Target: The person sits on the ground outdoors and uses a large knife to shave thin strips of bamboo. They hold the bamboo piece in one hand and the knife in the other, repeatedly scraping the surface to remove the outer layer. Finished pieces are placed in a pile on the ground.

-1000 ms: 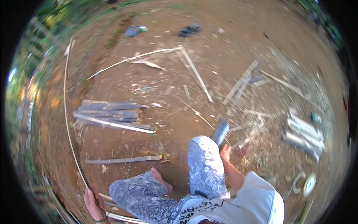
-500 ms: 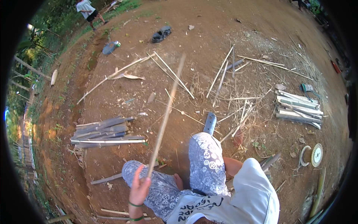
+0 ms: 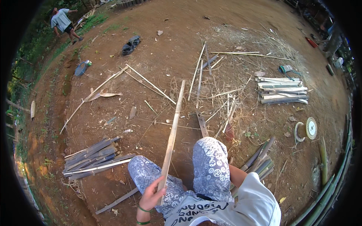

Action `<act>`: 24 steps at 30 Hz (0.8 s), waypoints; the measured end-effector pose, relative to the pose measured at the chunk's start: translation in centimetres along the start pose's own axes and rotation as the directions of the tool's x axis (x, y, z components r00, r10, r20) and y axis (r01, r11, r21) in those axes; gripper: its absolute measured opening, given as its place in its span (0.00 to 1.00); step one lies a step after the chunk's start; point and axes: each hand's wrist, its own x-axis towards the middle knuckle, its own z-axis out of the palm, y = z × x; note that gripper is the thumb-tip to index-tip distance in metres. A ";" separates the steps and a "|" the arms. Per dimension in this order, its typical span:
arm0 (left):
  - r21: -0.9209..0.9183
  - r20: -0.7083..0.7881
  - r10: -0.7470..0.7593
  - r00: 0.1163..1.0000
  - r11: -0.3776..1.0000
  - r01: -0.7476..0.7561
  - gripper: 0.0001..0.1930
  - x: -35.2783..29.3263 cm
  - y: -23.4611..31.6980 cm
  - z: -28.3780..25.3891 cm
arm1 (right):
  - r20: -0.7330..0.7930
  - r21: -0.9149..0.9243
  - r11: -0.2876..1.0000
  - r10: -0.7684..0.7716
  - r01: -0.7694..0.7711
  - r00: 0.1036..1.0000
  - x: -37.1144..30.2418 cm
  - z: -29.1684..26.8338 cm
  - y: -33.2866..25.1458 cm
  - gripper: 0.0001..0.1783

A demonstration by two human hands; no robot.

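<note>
Brown dirt point(image 3: 94, 122) lies below; the left hand point(image 3: 152, 195) is gripping the near end of a wooden strip point(image 3: 172, 134), which slants up between the knees point(image 3: 209, 152). It looks light, stiff, maybe splintery, best held toward an end; the right hand is hidden, its grip unclear.

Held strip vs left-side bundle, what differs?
The strip is single, the bundle many pieces. The strip is pale tan, the bundle mostly dark grey. The strip is in the left hand, the bundle lies on the ground. Both: long, narrow pieces.
</note>
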 end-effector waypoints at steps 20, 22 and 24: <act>0.237 -0.332 0.921 0.206 0.293 -0.926 0.34 12.4 16.1 -1.1 | -0.210 0.088 0.927 -0.340 0.364 0.917 -5.9 -13.3 -32.1 0.19; 0.281 -0.378 0.914 0.150 0.268 -0.922 0.29 13.2 17.3 -0.4 | -0.169 0.298 0.862 -0.375 0.410 0.912 -8.8 -10.9 -34.4 0.10; 0.377 -0.329 0.936 0.123 0.250 -0.892 0.25 13.4 18.8 -0.1 | -0.172 0.406 0.810 -0.387 0.423 0.906 -11.0 -9.0 -35.0 0.13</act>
